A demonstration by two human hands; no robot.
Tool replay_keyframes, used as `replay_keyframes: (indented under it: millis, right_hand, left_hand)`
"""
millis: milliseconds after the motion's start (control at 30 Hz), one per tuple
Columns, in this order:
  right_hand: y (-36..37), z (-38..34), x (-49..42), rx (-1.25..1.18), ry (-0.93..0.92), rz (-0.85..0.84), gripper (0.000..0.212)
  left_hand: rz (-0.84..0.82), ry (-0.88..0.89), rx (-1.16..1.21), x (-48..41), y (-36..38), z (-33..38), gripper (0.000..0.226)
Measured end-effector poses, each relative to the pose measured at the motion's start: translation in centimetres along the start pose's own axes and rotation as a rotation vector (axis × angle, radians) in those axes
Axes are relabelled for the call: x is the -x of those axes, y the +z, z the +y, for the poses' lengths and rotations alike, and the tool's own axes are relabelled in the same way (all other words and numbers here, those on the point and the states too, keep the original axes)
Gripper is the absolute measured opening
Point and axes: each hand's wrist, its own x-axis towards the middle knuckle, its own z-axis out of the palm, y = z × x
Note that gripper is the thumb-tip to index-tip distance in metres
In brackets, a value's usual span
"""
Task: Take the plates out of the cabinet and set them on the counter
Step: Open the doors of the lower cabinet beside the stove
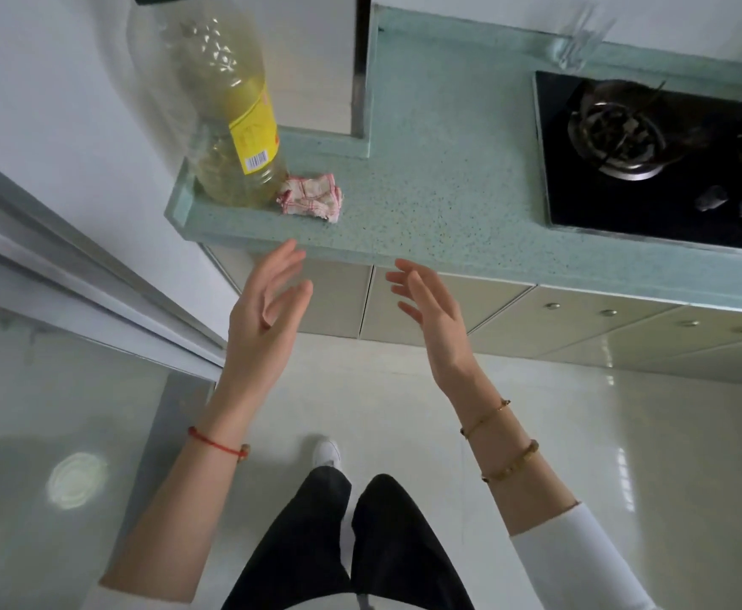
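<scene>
**Both hands empty, cabinet doors shut, no plates in sight yet**

I have both hands raised in front of the lower cabinet doors, just under the counter edge. My left hand is spread wide with the palm turned inward, holding nothing; my right hand mirrors it, fingers loose and apart, also empty. The two palms face each other with a gap between them.

I cannot see any plates from here. The doors below the counter look closed, so I judge the plates are behind one of them, though I cannot tell which. This reads to me as the very start: the reach toward the cabinet, with nothing taken out.

On the counter sit a large oil bottle at the left end and a crumpled checked cloth just beside it; the gas hob fills the right side. The bare stretch between cloth and hob looks like the obvious landing spot.

My next move calls for getting a door open. The doors nearest my hands show no knobs that I can make out, so I would expect to hook an edge with my fingertips.
</scene>
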Motion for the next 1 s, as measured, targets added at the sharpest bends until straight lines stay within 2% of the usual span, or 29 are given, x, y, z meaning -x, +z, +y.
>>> replay_keyframes:
  millis: [300,500,700,867,1000]
  right_hand:
    - [-0.8,9.6,-2.7,0.061,-0.035,-0.002,0.025]
    - [-1.2,18.0,-7.4,0.035,-0.141,0.019,0.027]
    - [-0.7,24.8,-14.5,0.017,-0.299,0.007,0.024]
    - [-0.4,27.7,-19.9,0.001,-0.436,-0.028,0.027]
    - [-0.1,27.3,-22.2,-0.073,-0.504,-0.067,0.022]
  left_hand:
    - [0.013,0.039,-0.022,1.4,2.2,-9.9,0.046]
    - [0.028,0.093,-0.022,-0.1,4.8,-18.8,0.044]
    - [0.040,0.192,-0.037,-5.4,7.6,-27.5,0.044]
    - [0.078,0.314,-0.098,-10.5,9.6,-32.7,0.045]
    - [0.105,0.299,0.041,-13.5,10.7,-33.8,0.042]
